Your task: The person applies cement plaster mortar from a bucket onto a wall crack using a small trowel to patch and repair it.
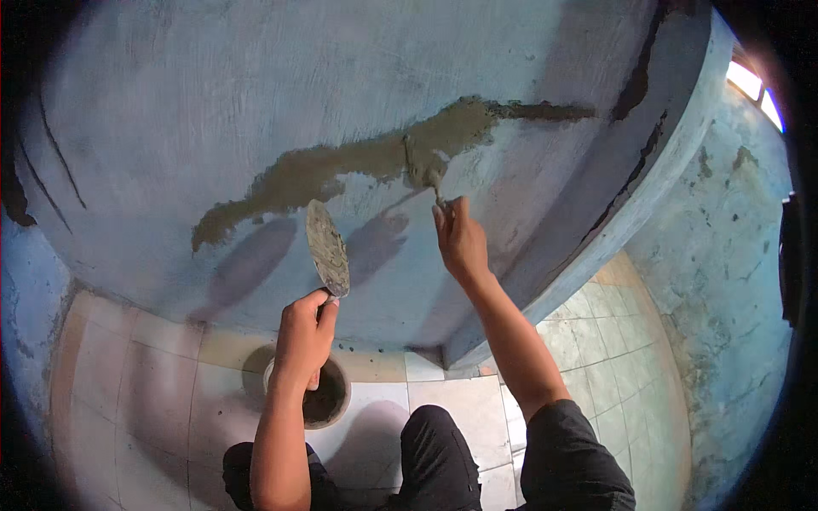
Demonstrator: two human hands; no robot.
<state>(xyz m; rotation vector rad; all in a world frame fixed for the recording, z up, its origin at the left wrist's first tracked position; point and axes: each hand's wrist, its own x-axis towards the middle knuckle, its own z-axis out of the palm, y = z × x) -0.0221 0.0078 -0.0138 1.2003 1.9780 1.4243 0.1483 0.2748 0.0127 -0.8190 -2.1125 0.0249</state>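
My left hand (307, 336) is closed round the handle of a trowel (327, 247), its rounded blade pointing up and smeared with grey mortar. The blade stands in front of the blue wall (196, 128), below a long patch of wet mortar (315, 170). My right hand (460, 243) grips the handle of a second, smaller trowel (434, 183). That trowel's mortar-coated blade lies against the lower edge of the patch, right of its middle, and blends into it. The patch slants upward to the right and meets a dark crack (550, 111).
A round bucket (341, 396) with grey mix stands on the tiled floor (153, 383), partly behind my left forearm. A blue pillar edge (588, 264) juts out at the right, with dark cracks beside it. Another stained wall (733, 230) rises beyond.
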